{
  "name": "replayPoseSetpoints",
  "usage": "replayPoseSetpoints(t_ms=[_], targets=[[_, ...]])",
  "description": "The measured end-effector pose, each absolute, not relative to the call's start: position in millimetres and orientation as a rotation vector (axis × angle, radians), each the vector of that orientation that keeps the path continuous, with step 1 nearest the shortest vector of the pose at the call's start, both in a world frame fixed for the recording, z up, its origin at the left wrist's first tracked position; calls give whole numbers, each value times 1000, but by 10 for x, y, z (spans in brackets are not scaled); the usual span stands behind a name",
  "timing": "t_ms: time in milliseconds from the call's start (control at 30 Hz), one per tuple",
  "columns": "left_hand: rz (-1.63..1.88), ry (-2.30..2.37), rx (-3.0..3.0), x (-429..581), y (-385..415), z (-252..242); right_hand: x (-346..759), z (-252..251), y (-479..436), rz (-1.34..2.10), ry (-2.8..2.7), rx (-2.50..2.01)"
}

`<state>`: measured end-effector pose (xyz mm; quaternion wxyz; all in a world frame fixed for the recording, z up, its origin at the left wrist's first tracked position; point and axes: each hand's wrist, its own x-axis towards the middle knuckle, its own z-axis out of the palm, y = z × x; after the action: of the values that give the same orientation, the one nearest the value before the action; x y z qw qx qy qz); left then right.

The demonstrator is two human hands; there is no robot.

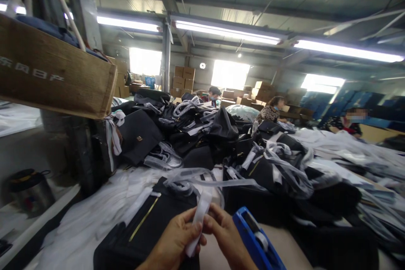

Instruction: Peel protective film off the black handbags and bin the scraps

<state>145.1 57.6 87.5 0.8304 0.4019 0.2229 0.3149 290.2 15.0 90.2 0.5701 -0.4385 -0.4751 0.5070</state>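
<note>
My left hand (175, 240) and my right hand (226, 236) meet at the bottom centre, both pinched on a white paper strip (198, 221) that runs up between the fingers. Its upper end joins a tangle of clear and white wrapping (202, 181). Under my left hand lies a flat black bag with a gold line (148, 223). A blue tape dispenser (256, 240) stands just right of my right hand, touching or nearly touching it.
A heap of black bags wrapped in clear strips (221, 143) covers the table ahead. White sheets (341, 147) spread to the right. A cardboard box (53, 71) hangs at the upper left; a metal pot (30, 192) sits lower left. Three people (272, 109) work beyond, by stacked cartons (183, 78).
</note>
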Motion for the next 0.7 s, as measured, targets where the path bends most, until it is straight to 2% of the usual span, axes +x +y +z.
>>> replayPoseSetpoints(t_ms=[467,700], targets=[[663,624,1179,1548,547,785,2880,920,235,1215,-998,-1133],[726,700,1070,1554,513,835,2872,900,13,1325,-941,-821]])
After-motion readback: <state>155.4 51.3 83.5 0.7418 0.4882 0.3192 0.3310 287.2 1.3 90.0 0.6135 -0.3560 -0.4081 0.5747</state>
